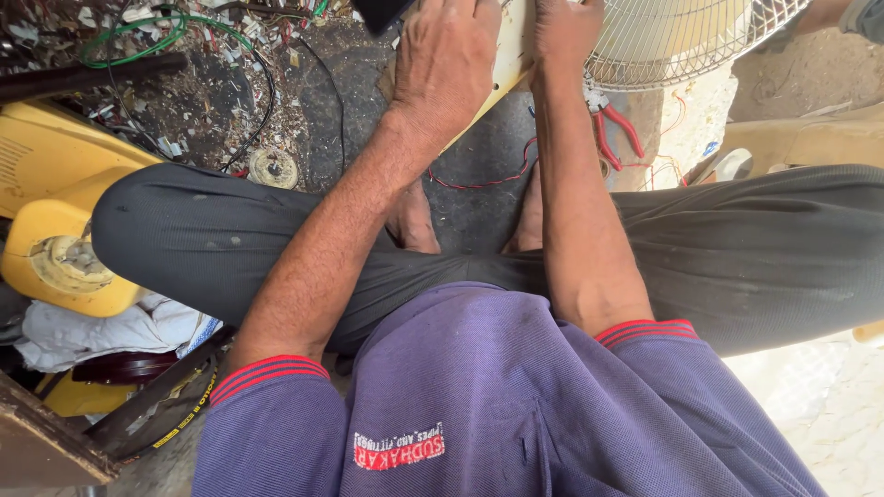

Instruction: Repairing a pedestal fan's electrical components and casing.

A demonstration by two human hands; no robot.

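The person sits cross-legged on the floor (479, 198), both arms reaching forward between the knees. The left hand (447, 60) lies flat, fingers spread, pressed on a cream-coloured fan body (514, 51) at the top of the view; the right hand (564, 28) rests on the same piece just beside it, close to the wire fan guard (663, 46), though its fingertips run out of view, so I cannot tell whether it grips anything. The two hands sit near each other, not touching. As for progress, I would judge the work to be midway: the fan looks opened up, one red wire (479, 179) trails loose across the floor below it, and one pair of red-handled pliers (612, 129) lies set down just beside the guard, held by neither hand. Nothing here shows the fan closed up again. Counting the rest: one green cable (147, 32) coiled among the scrap at the upper left, one small round disc (273, 167) on the floor, one yellow appliance housing (55, 221) beside the left knee, and one bundle of white cloth (101, 331) below it. A second person's arm just shows at the top right corner.
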